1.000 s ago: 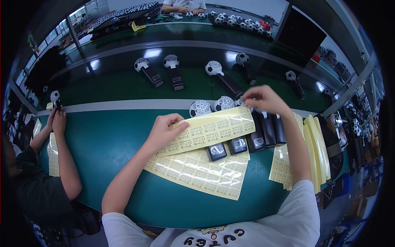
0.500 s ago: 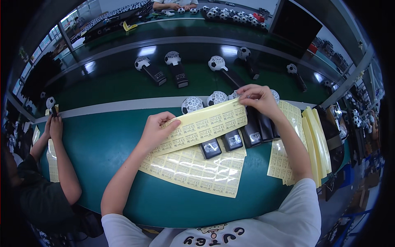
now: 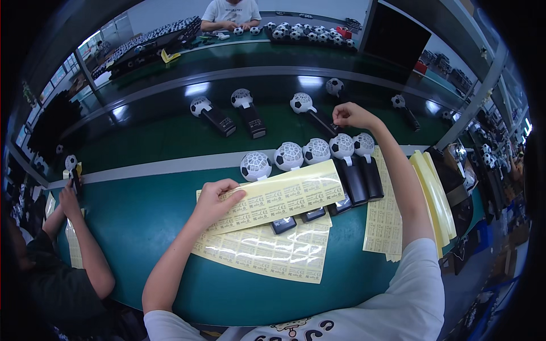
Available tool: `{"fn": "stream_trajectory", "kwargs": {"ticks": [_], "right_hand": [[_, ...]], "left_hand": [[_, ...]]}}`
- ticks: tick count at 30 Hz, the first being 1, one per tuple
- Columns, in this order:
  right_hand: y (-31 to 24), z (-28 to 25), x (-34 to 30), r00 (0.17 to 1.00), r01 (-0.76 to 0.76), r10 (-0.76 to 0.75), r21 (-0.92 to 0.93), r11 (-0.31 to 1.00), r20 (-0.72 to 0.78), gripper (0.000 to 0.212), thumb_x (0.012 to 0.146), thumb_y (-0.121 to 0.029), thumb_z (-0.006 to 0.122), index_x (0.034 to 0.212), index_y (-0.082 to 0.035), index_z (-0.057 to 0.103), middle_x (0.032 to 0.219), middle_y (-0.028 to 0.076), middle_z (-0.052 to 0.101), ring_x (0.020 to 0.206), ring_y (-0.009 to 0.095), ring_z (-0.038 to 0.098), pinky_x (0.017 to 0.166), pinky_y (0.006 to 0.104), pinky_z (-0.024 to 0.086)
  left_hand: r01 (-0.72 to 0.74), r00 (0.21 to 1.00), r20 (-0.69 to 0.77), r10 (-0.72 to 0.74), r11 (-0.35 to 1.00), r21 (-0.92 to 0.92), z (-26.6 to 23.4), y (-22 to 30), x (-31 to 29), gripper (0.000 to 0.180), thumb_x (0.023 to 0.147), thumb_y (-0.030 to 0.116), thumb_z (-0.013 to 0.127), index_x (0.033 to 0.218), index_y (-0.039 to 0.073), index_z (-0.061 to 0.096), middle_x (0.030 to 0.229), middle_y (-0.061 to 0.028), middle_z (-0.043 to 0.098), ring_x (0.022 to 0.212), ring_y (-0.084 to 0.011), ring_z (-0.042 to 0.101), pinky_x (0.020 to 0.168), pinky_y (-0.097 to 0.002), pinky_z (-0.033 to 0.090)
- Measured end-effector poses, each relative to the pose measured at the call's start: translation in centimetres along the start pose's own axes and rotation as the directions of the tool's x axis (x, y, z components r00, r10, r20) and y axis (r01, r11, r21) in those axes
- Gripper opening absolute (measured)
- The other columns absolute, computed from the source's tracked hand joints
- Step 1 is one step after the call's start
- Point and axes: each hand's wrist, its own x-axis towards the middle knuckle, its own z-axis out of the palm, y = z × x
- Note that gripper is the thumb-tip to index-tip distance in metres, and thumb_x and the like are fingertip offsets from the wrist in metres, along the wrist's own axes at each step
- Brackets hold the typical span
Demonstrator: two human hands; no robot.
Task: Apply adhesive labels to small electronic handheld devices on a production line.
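Note:
My left hand [image 3: 217,202] pinches the left end of a yellow sticker sheet [image 3: 290,193] printed with rows of small labels, held tilted above the table. My right hand [image 3: 355,116] is raised beyond the sheet's right end, thumb and fingertips pressed together; anything between them is too small to make out. Just beyond its fingertips lies a handheld fan [image 3: 302,103] with a football-shaped head and dark handle. Under and behind the held sheet, several such fans [image 3: 317,151] stand in a row, their handles partly hidden. More label sheets [image 3: 267,258] lie flat beneath.
Further label sheets [image 3: 378,227] and curled yellow backing strips [image 3: 432,199] lie at the right. Several fans [image 3: 248,113] rest on the dark green conveyor [image 3: 153,142] past the pale rail. A co-worker's arm [image 3: 85,238] is at the left; another person [image 3: 230,17] sits across.
My right hand has let go of the sheet's right end and lifted away toward the conveyor. The left hand still holds the sheet. The whole view has shifted slightly.

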Motion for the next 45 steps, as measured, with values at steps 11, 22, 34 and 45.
{"fn": "stream_trajectory", "kwargs": {"ticks": [11, 22, 34, 45], "right_hand": [[1.3, -0.5, -2.0, 0.989, -0.031, 0.019, -0.086, 0.996, -0.143, 0.005, 0.074, -0.001, 0.064, 0.075, -0.001, 0.059, 0.063, -0.001, 0.056, 0.058, 0.006, 0.048, 0.056, 0.0220, 0.039], [2.8, -1.9, -3.9, 0.977, -0.094, 0.062, -0.153, 0.984, -0.203, 0.006, 0.073, -0.001, 0.065, 0.074, 0.000, 0.060, 0.061, 0.001, 0.056, 0.056, 0.008, 0.049, 0.055, 0.0237, 0.040], [6.8, -2.6, -6.4, 0.885, -0.273, 0.097, -0.339, 0.900, -0.455, 0.039, 0.073, -0.035, 0.070, 0.098, -0.007, 0.064, 0.079, 0.013, 0.064, 0.070, 0.023, 0.061, 0.067, 0.0329, 0.048], [-15.0, 9.5, -14.4, 0.893, 0.390, -0.421, -0.191, 0.901, -0.159, 0.024, 0.076, -0.009, 0.063, 0.098, -0.001, 0.060, 0.091, 0.011, 0.061, 0.082, 0.023, 0.059, 0.072, 0.0300, 0.046]], "left_hand": [[0.040, 0.999, -0.019, -0.040, 0.999, 0.014, 0.0, 0.0, -0.1, 0.020, 0.080, 0.015, 0.064, 0.084, -0.003, 0.061, 0.069, -0.0062, 0.063, 0.062, -0.0064, 0.054, 0.056, -0.0217, 0.043], [0.046, 0.999, -0.018, -0.046, 0.999, 0.023, 0.1, -0.2, 0.3, 0.018, 0.080, 0.014, 0.064, 0.084, -0.003, 0.062, 0.069, -0.0058, 0.063, 0.062, -0.0058, 0.054, 0.055, -0.0210, 0.043], [0.020, 0.999, -0.028, -0.019, 0.999, 0.037, 0.1, 0.3, -0.4, 0.018, 0.079, 0.015, 0.064, 0.083, -0.003, 0.061, 0.069, -0.0061, 0.063, 0.062, -0.0067, 0.055, 0.056, -0.0217, 0.043], [-0.135, 0.990, 0.055, 0.131, 0.988, 0.077, 2.9, 2.8, -2.0, 0.020, 0.080, 0.018, 0.064, 0.083, -0.002, 0.062, 0.073, -0.0084, 0.064, 0.066, -0.0148, 0.060, 0.061, -0.0258, 0.045]]}}
